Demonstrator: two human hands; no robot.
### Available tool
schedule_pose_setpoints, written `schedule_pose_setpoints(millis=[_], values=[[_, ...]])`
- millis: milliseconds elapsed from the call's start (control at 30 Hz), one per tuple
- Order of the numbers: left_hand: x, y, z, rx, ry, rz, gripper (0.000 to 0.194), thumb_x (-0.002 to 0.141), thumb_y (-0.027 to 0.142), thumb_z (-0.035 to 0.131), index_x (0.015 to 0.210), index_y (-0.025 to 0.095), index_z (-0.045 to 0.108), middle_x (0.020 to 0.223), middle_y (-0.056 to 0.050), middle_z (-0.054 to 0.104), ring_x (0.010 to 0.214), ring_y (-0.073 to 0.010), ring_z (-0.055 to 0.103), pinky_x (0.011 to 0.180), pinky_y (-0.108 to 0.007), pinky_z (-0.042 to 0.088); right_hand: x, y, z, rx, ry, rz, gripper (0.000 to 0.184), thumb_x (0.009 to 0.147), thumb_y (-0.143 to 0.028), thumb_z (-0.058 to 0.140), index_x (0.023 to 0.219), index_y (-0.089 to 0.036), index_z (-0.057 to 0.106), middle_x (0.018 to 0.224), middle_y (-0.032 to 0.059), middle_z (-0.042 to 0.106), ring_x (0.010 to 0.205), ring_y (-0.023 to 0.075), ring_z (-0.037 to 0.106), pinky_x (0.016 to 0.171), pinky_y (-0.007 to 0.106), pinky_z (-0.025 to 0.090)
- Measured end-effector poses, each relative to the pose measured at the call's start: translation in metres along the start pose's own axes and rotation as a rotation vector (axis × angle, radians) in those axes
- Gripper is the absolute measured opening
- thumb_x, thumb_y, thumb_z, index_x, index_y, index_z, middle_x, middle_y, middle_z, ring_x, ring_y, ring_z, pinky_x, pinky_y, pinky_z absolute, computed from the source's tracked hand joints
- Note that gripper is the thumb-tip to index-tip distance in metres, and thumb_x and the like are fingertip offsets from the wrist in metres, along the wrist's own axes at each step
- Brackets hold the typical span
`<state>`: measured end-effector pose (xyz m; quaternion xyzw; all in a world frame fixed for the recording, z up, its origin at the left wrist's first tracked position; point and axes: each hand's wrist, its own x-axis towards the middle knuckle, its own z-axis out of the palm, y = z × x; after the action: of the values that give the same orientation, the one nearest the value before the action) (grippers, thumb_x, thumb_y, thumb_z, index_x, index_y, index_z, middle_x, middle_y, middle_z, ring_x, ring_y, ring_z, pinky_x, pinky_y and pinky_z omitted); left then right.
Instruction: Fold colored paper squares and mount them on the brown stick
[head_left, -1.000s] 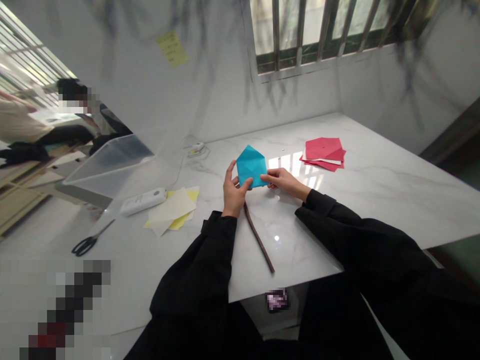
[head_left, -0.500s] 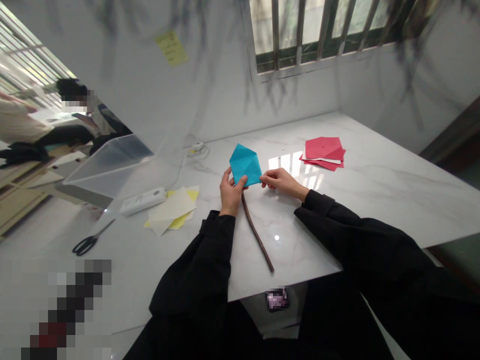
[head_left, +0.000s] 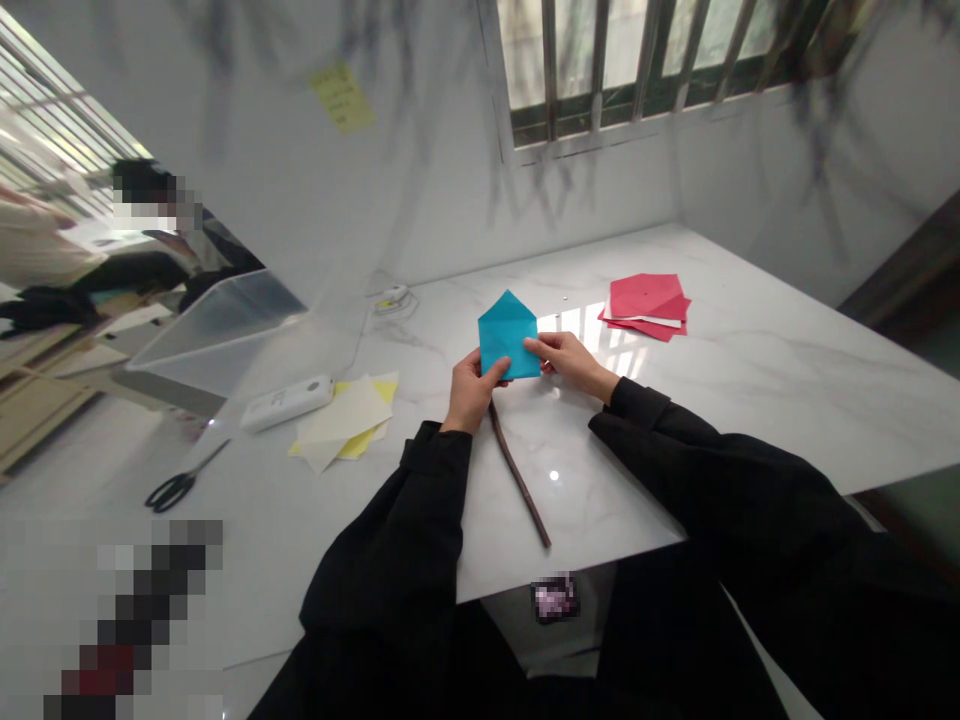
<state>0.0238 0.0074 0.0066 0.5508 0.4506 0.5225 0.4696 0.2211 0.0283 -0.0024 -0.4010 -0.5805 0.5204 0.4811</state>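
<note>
A folded sheet of blue paper [head_left: 507,335], house-shaped with its point at the top, is held up over the table between my two hands. My left hand [head_left: 474,388] grips its lower left, thumb across the front and fingers behind. At the right edge, my right hand [head_left: 571,362] pinches it with the thumb in front. Below the paper a thin brown stick [head_left: 519,478] runs down toward the table's near edge; its upper end is hidden by my left hand and the paper, so I cannot tell whether it touches them.
On the white marbled table [head_left: 757,390] lie red papers [head_left: 646,298] at back right and yellow and cream papers [head_left: 346,425] at left. Beside those are a white device [head_left: 289,402], black-handled scissors [head_left: 176,488] and a clear plastic bin [head_left: 217,330]. Another person [head_left: 176,230] sits far left.
The blue paper has turned upright and shifted slightly right. My right thumb has moved from its lower right corner onto its right edge. The stick's visible part has shifted a little.
</note>
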Motion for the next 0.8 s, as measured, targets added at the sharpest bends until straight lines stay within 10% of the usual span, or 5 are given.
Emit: schedule_pose_setpoints(millis=[433, 800], values=[[0.0026, -0.0018, -0.0040, -0.029, 0.063, -0.004, 0.068, 0.066, 0.053, 0.091, 0.117, 0.016, 0.067, 0.085, -0.003, 0.071, 0.069, -0.0150, 0.065, 0.067, -0.028, 0.058, -0.0019, -0.0024, -0.0020, -0.095, -0.074, 0.042, 0.051, 0.073, -0.060, 0.082, 0.060, -0.017, 0.058, 0.056, -0.0005, 0.056, 0.055, 0.0110, 0.047, 0.056, 0.028, 0.036], [-0.0010, 0.0025, -0.0008, -0.024, 0.028, -0.006, 0.083, 0.066, 0.051, 0.094, 0.133, 0.017, 0.060, 0.091, -0.007, 0.074, 0.072, -0.0176, 0.069, 0.065, -0.027, 0.057, -0.0002, 0.0025, -0.0004, -0.003, 0.114, 0.063, 0.055, 0.067, -0.066, 0.086, 0.076, -0.019, 0.060, 0.064, 0.0018, 0.059, 0.059, 0.0151, 0.053, 0.055, 0.030, 0.041]])
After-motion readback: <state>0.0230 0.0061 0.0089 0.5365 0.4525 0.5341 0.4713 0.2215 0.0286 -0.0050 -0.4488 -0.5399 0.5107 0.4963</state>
